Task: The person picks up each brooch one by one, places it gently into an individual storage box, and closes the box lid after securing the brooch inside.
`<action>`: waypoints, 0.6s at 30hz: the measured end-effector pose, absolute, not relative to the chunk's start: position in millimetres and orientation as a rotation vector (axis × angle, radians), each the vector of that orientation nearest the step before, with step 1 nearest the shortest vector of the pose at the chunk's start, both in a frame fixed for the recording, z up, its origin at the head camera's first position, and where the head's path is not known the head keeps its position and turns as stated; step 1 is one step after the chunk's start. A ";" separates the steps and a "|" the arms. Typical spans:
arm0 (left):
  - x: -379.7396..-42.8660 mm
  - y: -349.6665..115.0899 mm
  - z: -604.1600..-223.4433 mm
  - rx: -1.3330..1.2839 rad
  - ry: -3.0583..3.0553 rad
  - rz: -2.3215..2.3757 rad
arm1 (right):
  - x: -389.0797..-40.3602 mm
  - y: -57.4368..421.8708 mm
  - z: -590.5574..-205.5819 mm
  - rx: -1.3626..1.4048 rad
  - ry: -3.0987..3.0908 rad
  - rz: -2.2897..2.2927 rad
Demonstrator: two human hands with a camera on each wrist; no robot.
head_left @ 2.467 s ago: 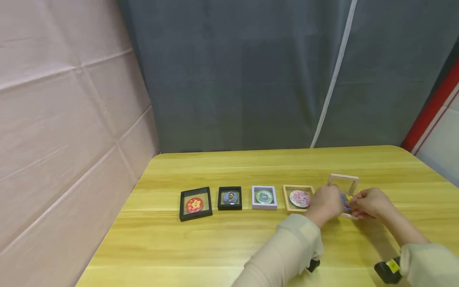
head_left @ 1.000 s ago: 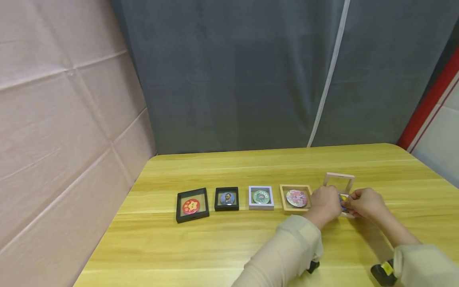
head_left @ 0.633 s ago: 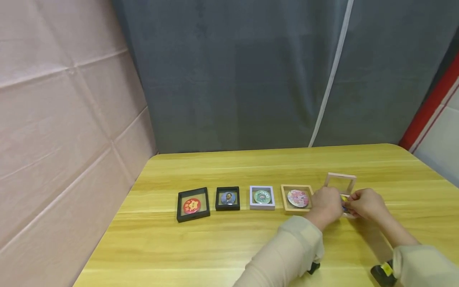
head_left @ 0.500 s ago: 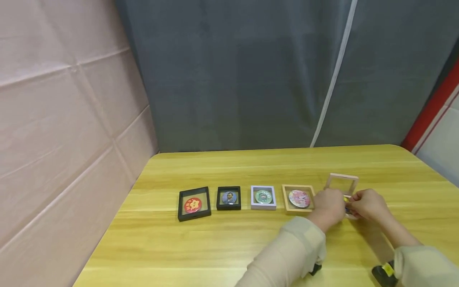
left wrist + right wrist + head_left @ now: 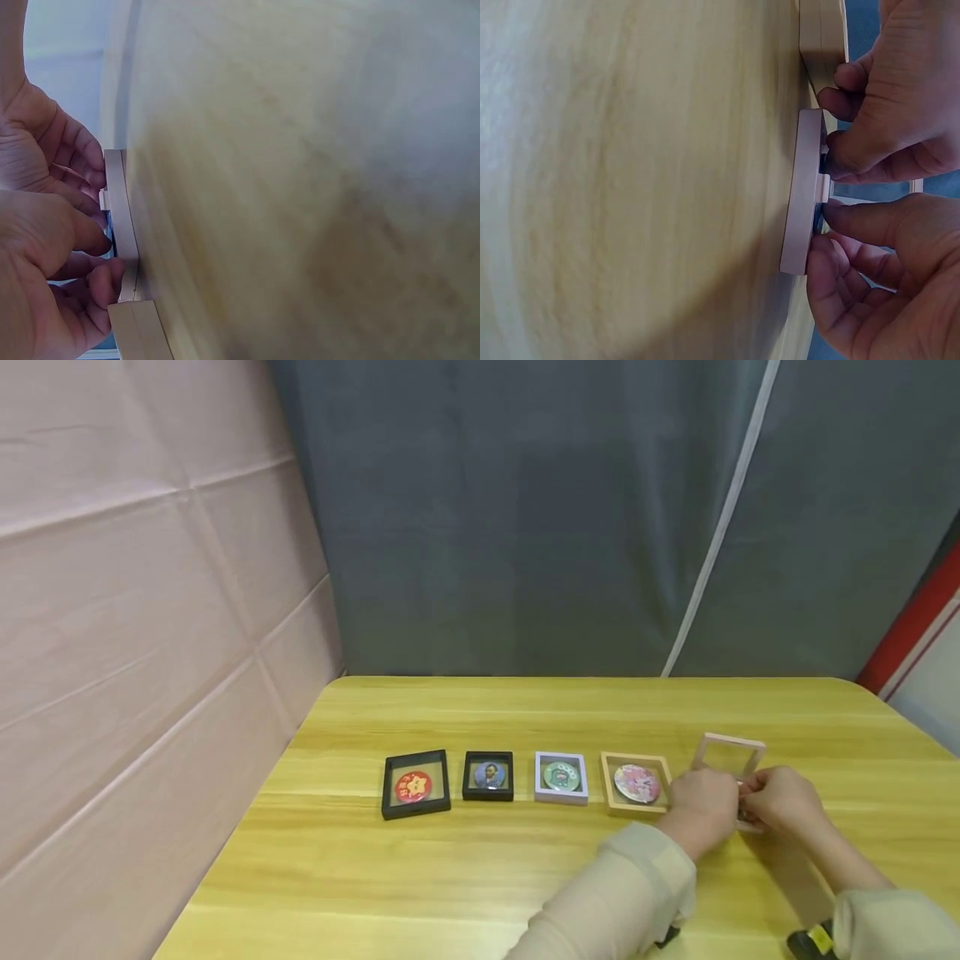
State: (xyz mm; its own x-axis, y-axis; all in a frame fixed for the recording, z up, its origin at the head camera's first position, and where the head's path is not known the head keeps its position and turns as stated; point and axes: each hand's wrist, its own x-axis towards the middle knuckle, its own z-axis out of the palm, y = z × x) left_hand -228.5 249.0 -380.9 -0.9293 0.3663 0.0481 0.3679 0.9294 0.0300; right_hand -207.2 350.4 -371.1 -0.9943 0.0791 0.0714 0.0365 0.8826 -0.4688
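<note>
In the head view, a pale pink display frame (image 5: 733,741) lies on the table at the right with its lid raised. My left hand (image 5: 703,806) grips the frame's left side with curled fingers. My right hand (image 5: 786,797) is at the other side, thumb and fingers pinching at a small blue badge in the base, which the hands hide in the head view. A dark blue strip of the badge (image 5: 818,217) shows in the right wrist view beside the frame's small tab. Both thumbs are on it, close together. The left wrist view shows fingers of both hands along the frame's edge.
Left of the hands stands a row of display frames with round badges: a light wood one (image 5: 609,777), a lilac one (image 5: 540,777), a small black one (image 5: 488,796) and a larger black one (image 5: 387,793). The wood frame sits right beside my left hand. A grey curtain (image 5: 510,527) hangs behind the table.
The blue and yellow badge, visible in my right fingers earlier, has gone down into the frame base and is now covered by the hands. The head view has shifted slightly.
</note>
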 end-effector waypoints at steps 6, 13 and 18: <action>-228.9 248.0 -382.8 -0.593 -3.034 -0.076 | -208.5 350.2 -372.9 -0.090 -2.989 0.722; -232.7 240.5 -378.5 -0.617 -3.023 -0.121 | -206.6 346.5 -373.5 -0.077 -2.960 0.729; -236.7 233.7 -368.9 -0.566 -3.006 -0.199 | -202.7 348.2 -368.6 -0.093 -2.953 0.741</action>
